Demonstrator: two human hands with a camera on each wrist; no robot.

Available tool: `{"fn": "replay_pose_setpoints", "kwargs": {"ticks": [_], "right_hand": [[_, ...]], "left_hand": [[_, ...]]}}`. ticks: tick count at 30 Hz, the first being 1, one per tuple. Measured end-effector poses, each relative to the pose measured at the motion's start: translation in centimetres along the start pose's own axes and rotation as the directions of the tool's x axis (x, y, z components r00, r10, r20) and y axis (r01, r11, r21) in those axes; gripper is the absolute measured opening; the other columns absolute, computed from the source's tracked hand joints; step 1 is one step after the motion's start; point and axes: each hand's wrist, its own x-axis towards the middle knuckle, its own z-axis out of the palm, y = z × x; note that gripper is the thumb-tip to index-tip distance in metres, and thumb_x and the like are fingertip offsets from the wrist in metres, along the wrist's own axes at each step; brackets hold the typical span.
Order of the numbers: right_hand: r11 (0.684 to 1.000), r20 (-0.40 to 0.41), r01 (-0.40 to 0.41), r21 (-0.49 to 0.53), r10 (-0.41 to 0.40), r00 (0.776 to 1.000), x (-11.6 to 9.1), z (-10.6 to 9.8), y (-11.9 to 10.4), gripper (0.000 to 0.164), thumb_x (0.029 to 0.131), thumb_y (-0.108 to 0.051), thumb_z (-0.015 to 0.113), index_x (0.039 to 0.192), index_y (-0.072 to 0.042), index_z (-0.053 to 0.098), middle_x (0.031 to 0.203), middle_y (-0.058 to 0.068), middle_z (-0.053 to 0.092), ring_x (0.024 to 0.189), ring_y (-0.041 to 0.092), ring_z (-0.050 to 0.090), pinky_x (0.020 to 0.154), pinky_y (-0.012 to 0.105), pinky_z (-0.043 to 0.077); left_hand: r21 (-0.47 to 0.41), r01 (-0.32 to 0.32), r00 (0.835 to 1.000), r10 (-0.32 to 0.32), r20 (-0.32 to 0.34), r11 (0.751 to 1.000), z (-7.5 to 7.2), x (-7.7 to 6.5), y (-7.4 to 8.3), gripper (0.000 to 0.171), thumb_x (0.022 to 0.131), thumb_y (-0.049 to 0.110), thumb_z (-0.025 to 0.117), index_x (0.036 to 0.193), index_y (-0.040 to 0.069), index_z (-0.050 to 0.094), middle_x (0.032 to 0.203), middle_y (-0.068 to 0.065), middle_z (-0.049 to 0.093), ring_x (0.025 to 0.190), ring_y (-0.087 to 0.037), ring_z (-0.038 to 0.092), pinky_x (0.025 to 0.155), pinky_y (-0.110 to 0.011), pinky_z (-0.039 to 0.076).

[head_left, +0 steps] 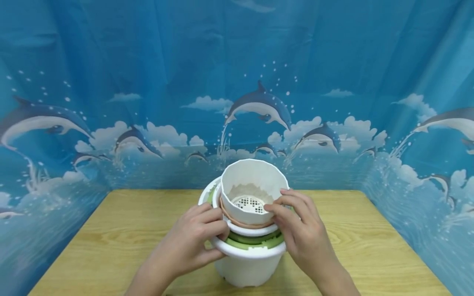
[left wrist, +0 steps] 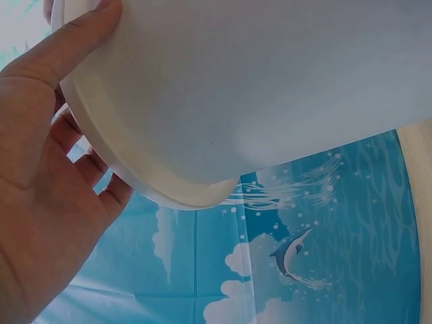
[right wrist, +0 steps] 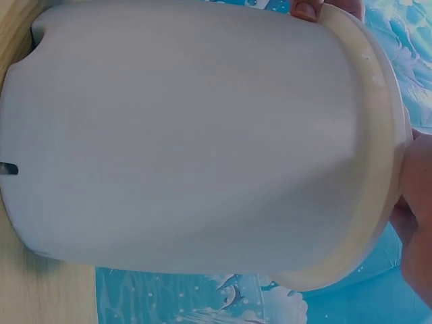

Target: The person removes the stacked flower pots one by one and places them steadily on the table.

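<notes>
Several plastic flower pots stand nested on the table. The large white pot [head_left: 247, 269] is outermost, with a green pot [head_left: 255, 242] inside it. Above these show a white rim [head_left: 252, 231], an orange-brown pot [head_left: 247, 224] and, on top, a small white pot [head_left: 255, 174] with a mesh bottom and brownish stains inside. My left hand [head_left: 198, 234] grips the large pot's rim at its left, thumb outside it in the left wrist view. My right hand [head_left: 301, 222] holds the small pot's right rim, fingertips over its edge; the thumb is hidden in the head view.
The pots stand on a yellowish wood-grain table [head_left: 148, 230]. A blue curtain [head_left: 185, 61] printed with dolphins and clouds closes off the back and both sides.
</notes>
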Motion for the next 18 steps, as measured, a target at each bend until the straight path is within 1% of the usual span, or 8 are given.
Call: {"fn": "replay_pose_setpoints", "kwargs": {"ticks": [3,5,7,12,15,18], "right_hand": [[1.000,-0.042,0.026,0.005,-0.026,0.999,0.3,0.1,0.0,0.024,0.104,-0.023,0.051,0.106,-0.009,0.071,0.104,0.009,0.064,0.115,0.035,0.055,0.112,0.031,0.038],[0.999,-0.091,0.049,0.000,-0.049,0.995,0.6,0.1,-0.1,0.024,0.103,-0.022,0.053,0.103,-0.008,0.071,0.101,0.011,0.064,0.112,0.036,0.056,0.111,0.032,0.039],[0.997,-0.150,0.074,-0.010,-0.075,0.986,0.9,0.0,-0.2,0.024,0.103,-0.021,0.054,0.098,-0.005,0.072,0.098,0.013,0.064,0.109,0.037,0.057,0.109,0.034,0.041],[0.993,-0.289,0.112,-0.040,-0.119,0.950,1.7,-0.4,-0.6,0.029,0.101,-0.021,0.058,0.086,0.000,0.070,0.089,0.018,0.064,0.102,0.039,0.060,0.106,0.036,0.045],[0.992,-0.354,0.111,-0.053,-0.123,0.927,2.1,-0.7,-0.7,0.031,0.100,-0.022,0.060,0.082,0.001,0.068,0.085,0.019,0.063,0.099,0.039,0.061,0.104,0.037,0.046],[0.994,-0.409,0.093,-0.060,-0.109,0.906,2.3,-1.1,-0.8,0.032,0.099,-0.023,0.061,0.080,0.002,0.067,0.083,0.020,0.062,0.098,0.037,0.061,0.104,0.037,0.046]], "left_hand": [[-0.004,0.004,1.000,-0.004,0.001,1.000,0.0,0.0,-0.1,0.035,0.067,0.030,0.088,0.079,0.027,0.055,0.086,0.017,0.053,0.082,-0.007,0.047,0.071,-0.025,0.041],[-0.007,0.008,1.000,-0.008,0.005,1.000,0.0,-0.1,-0.1,0.034,0.068,0.031,0.088,0.080,0.027,0.056,0.088,0.017,0.054,0.083,-0.007,0.048,0.071,-0.025,0.041],[-0.013,0.008,1.000,-0.008,0.007,1.000,0.0,-0.1,-0.1,0.032,0.069,0.032,0.088,0.082,0.027,0.058,0.089,0.017,0.055,0.083,-0.007,0.049,0.071,-0.026,0.041],[-0.013,0.022,0.999,-0.022,0.027,1.000,-0.1,-0.1,-0.1,0.032,0.071,0.032,0.087,0.081,0.028,0.058,0.090,0.017,0.055,0.084,-0.007,0.048,0.071,-0.026,0.042],[-0.013,0.032,0.999,-0.031,0.028,0.999,-0.1,-0.2,-0.1,0.033,0.071,0.032,0.087,0.081,0.028,0.056,0.089,0.017,0.054,0.084,-0.007,0.048,0.072,-0.026,0.041],[-0.009,0.034,0.999,-0.034,0.029,0.999,-0.1,-0.3,0.0,0.033,0.071,0.033,0.087,0.080,0.028,0.056,0.089,0.018,0.053,0.084,-0.006,0.047,0.072,-0.026,0.041]]}}
